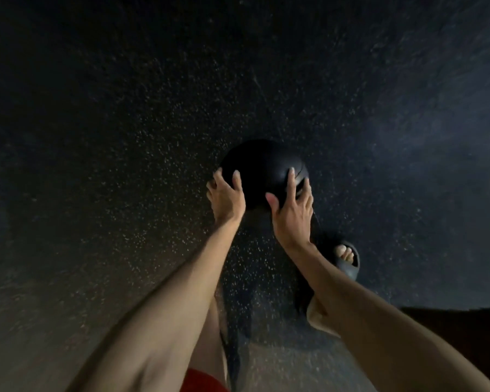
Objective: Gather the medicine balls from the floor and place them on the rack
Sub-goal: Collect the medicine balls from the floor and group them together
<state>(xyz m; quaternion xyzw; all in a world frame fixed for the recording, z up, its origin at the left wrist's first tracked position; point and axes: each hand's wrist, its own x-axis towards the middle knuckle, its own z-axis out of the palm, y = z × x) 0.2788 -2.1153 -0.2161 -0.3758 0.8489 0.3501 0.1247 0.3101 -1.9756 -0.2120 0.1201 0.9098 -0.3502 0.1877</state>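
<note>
Black medicine ball (pixel 262 165), round, matte, low over the dark floor (pixel 125 137), just ahead of the person's feet, centre of view. Whether it sits on the floor or is raised off it: cannot tell, too dark underneath. A curved groove runs over the ball's right side. A small pale mark sits beside the right fingertips, too blurred to read. No other lettering legible in this light.

Left hand (pixel 227 200) grips the ball's left side, fingers curled round the curve, thumb up on the near face. Right hand (pixel 292 213) grips the right side, fingers spread wide and bent over the surface, thumb pressed on the near lower part. Both palms sit close against the ball, so it is clamped between the two hands. Both forearms are bare and reach down and forward from the bottom of the view, the left one from lower left, the right one from lower right.

The floor is black with fine pale speckles, densest around the ball and fading into dark toward the edges; a paler hazy patch lies at the far right.

A foot in a black open-toe sandal (pixel 350 271) stands just behind and right of the ball, toes showing, partly hidden by the right forearm. A bare leg (pixel 210 335) shows between the forearms, with red shorts (pixel 201 381) at the bottom edge. A flat dark-brown area (pixel 458 335) fills the lower right corner; what it is cannot be told.
</note>
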